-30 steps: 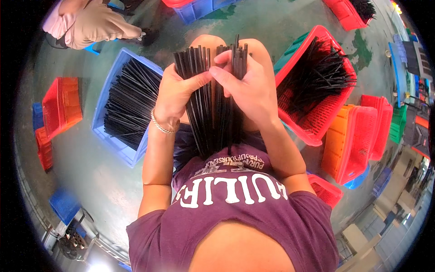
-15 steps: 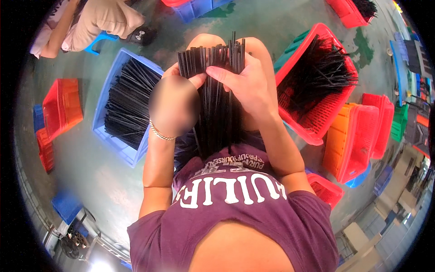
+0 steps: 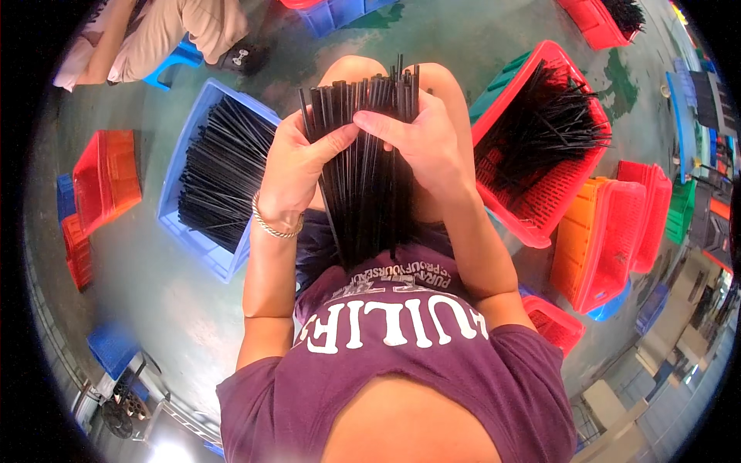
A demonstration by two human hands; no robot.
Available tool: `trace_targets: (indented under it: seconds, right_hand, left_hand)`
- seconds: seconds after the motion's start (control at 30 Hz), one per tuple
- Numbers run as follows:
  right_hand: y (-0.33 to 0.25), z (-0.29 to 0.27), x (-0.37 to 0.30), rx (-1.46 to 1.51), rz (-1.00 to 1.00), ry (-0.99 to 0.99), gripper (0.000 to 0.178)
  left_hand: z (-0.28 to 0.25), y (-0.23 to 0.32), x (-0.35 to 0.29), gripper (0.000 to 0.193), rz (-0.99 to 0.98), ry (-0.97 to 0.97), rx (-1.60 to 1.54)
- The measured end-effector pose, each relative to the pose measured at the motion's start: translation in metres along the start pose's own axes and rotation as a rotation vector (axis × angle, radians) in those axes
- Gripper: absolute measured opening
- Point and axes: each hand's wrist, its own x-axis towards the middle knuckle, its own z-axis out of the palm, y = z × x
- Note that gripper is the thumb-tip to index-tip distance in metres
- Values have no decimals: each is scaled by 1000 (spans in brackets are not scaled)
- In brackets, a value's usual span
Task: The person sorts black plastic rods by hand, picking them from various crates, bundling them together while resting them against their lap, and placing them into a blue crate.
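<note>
A bundle of thin black tubes [image 3: 363, 177] stretches from above my knees down to my lap. My left hand [image 3: 297, 158] grips its left side, thumb laid across the front; my right hand [image 3: 421, 139] clasps the right side, thumb likewise across. Both thumbs almost meet at the middle. The tube ends fan out above the hands at uneven heights, a few at the right sticking up higher. One tube at the far left leans outward from the others. Most fingers are hidden behind the bundle.
A blue crate [image 3: 174, 193] full of black tubes stands at my left. To my right, a red basket [image 3: 567, 197] holds a loose tangle of them. Orange and red crates [image 3: 594, 239] stand beyond it. Another person's bent leg [image 3: 174, 38] and a blue stool [image 3: 176, 62] are at the upper left.
The bundle has spread wider to the left, and a tube at its left edge now leans outward. My left thumb has moved inward toward the right thumb. The right hand has hardly moved.
</note>
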Motion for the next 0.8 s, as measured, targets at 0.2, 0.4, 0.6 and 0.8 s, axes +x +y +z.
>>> trace_targets:
  seconds: [0.2,0.4,0.6,0.8]
  right_hand:
    - [7,1,3,136,-23,-24,21]
    - [7,3,3,187,-19,-43,19]
    - [4,-1,2,219,53,-81,14]
    - [3,-4,2,141,47,10,9]
  left_hand:
    - [-1,-1,1,19,-33,-17,3]
    - [-2,-8,4,20,17,17,28]
    - [-3,-4,2,23,17,37,57]
    - [-9,2,-3,29,-17,47,-82]
